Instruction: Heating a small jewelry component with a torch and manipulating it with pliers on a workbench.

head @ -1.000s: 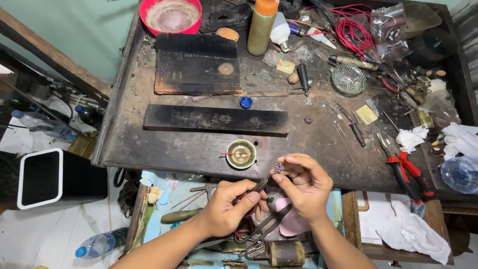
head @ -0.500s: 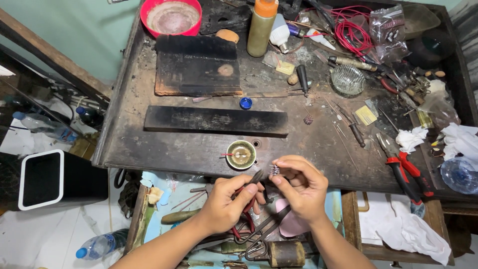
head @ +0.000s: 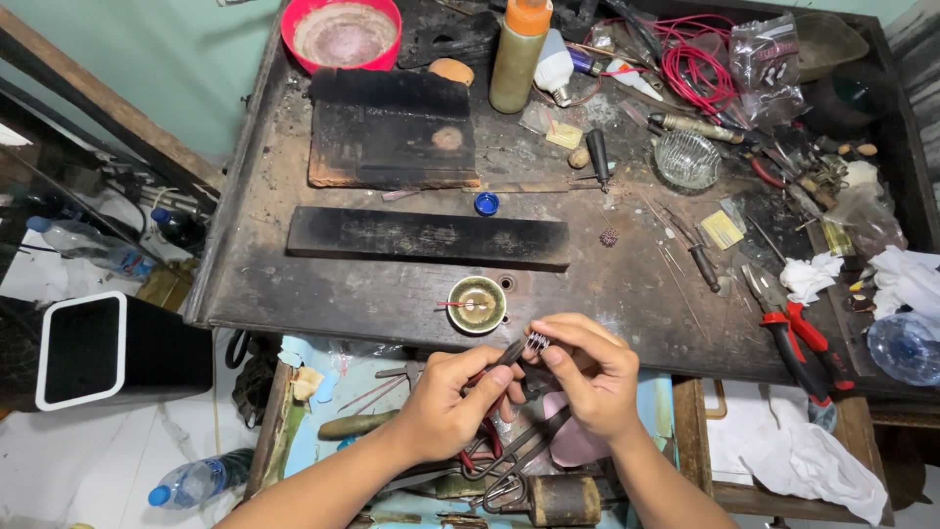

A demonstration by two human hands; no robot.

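My left hand (head: 452, 404) grips a thin dark tool (head: 507, 355) whose tip points up and right. Its tip meets a small silvery wire piece (head: 537, 341) pinched between the thumb and fingers of my right hand (head: 587, 374). Both hands hover over an open drawer (head: 313, 411) just below the front edge of the dark workbench (head: 323, 294). A small round brass dish (head: 477, 305) with a red-tipped stick in it sits on the bench right above my hands.
A long black block (head: 427, 237) and a charred square block (head: 392, 132) lie on the bench. Red-handled pliers (head: 798, 338), a glass dish (head: 687, 159), a red bowl (head: 340, 31), a bottle (head: 518, 54) and red wire (head: 690, 69) crowd the back and right. Scissors (head: 509, 460) lie in the drawer.
Both hands have edged up slightly toward the bench edge, and the tool tip has come closer against the wire piece. The bench things have not moved.
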